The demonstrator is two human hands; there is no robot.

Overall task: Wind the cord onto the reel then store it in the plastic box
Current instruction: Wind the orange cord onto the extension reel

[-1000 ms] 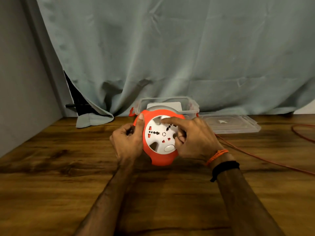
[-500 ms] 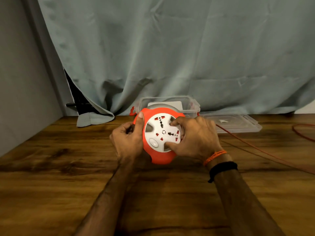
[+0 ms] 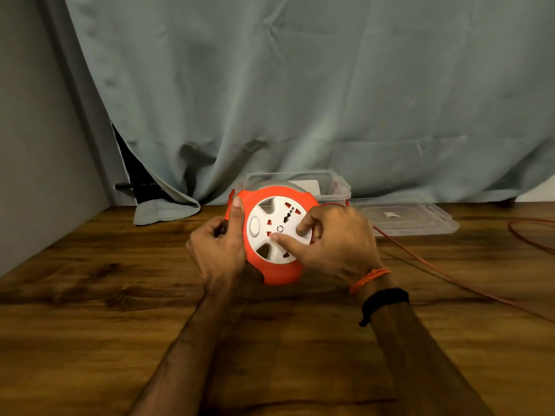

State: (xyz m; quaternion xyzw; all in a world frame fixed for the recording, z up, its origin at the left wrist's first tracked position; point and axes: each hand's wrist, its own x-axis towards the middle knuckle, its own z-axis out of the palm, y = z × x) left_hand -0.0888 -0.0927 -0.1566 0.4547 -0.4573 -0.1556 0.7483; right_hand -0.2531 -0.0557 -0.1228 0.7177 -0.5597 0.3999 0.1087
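An orange cord reel (image 3: 280, 273) with a white socket disc (image 3: 274, 228) stands upright on the wooden table (image 3: 90, 325). My left hand (image 3: 217, 249) grips its left rim, thumb up along the orange edge. My right hand (image 3: 336, 243) holds the white disc, with the thumb pressed on its face and a finger hooked in a recess at its right. A thin orange cord (image 3: 420, 259) runs from the reel's right side across the table to the right. Behind the reel stands the clear plastic box (image 3: 339, 187), open.
The box's clear lid (image 3: 420, 220) lies flat to the right of the box. A loop of the cord (image 3: 528, 235) lies at the far right edge. A grey curtain (image 3: 300, 100) hangs behind the table, and a wall closes the left side.
The white disc has turned under my right hand, whose fingers shifted around its face. The cord on the table has drawn in and shifted. My left hand stayed on the rim.
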